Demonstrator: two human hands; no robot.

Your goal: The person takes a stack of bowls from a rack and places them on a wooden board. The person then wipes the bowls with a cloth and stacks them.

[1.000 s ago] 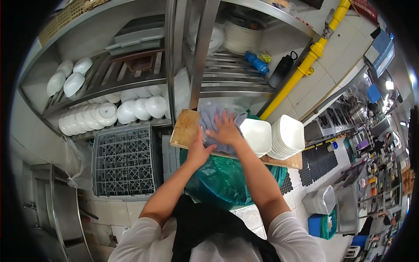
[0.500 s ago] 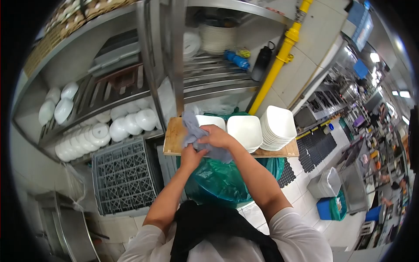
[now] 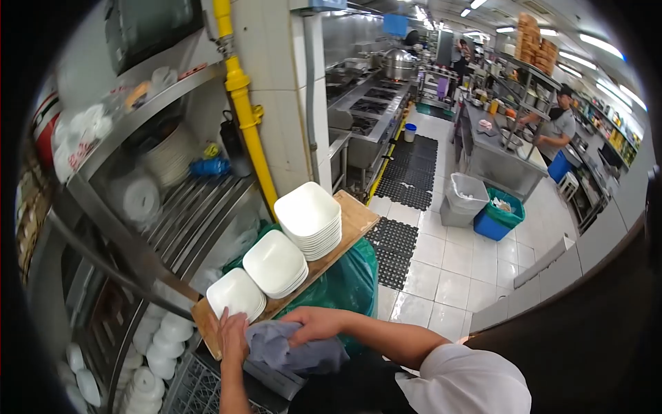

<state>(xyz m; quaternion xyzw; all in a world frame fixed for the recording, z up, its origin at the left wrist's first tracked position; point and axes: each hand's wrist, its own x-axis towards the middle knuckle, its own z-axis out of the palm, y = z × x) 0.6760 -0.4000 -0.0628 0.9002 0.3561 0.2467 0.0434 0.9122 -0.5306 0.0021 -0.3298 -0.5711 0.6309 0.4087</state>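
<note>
A bunched grey cloth [image 3: 289, 348] is in my right hand [image 3: 314, 324], whose thumb presses on top of it. My left hand [image 3: 233, 336] has its fingers stretched against the edge of the smallest stack of white square bowls [image 3: 234, 293]. Beside it on the wooden board [image 3: 355, 214] are a middle stack [image 3: 276, 262] and a taller stack [image 3: 308, 214] of the same bowls. The cloth hangs just in front of the board's near edge, close to my left hand.
Under the board is a green-lined bin [image 3: 338, 279]. A grey rack crate [image 3: 200, 386] sits low at the left, below metal shelving [image 3: 200, 221] with dishes. A yellow pipe [image 3: 248, 131] rises behind the stacks. Across the tiled aisle, a person [image 3: 558, 127] stands at a counter.
My view has swung right toward the aisle. My left hand has left the cloth and now touches the smallest bowl stack. The cloth has come off the board, held in my right hand.
</note>
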